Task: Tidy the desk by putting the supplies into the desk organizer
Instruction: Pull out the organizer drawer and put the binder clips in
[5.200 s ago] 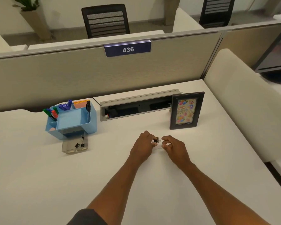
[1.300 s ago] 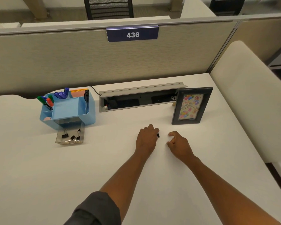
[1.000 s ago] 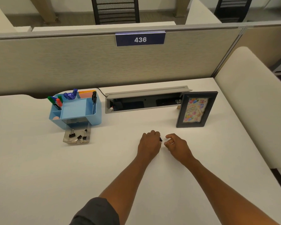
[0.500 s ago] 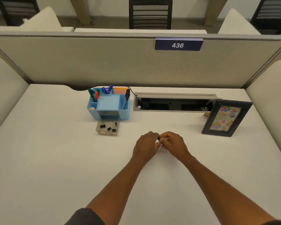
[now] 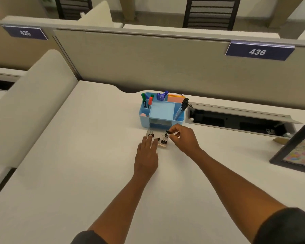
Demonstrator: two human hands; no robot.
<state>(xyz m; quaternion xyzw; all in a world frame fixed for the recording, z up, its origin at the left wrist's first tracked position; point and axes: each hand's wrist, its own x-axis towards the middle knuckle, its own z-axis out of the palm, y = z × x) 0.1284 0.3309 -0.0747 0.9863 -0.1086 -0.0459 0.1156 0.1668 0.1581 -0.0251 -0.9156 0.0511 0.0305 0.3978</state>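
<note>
My right hand (image 5: pixel 184 140) pinched a light, stiff binder clip (image 5: pixel 167 132) by its body at the drawer's (image 5: pixel 161 146) two o'clock; my left hand (image 5: pixel 146 154) lay flat, empty, steadying it.

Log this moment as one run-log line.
right hand: pinching binder clip over clear drawer | left hand: flat, steadying drawer | organizer: markers, pens stowed
</note>
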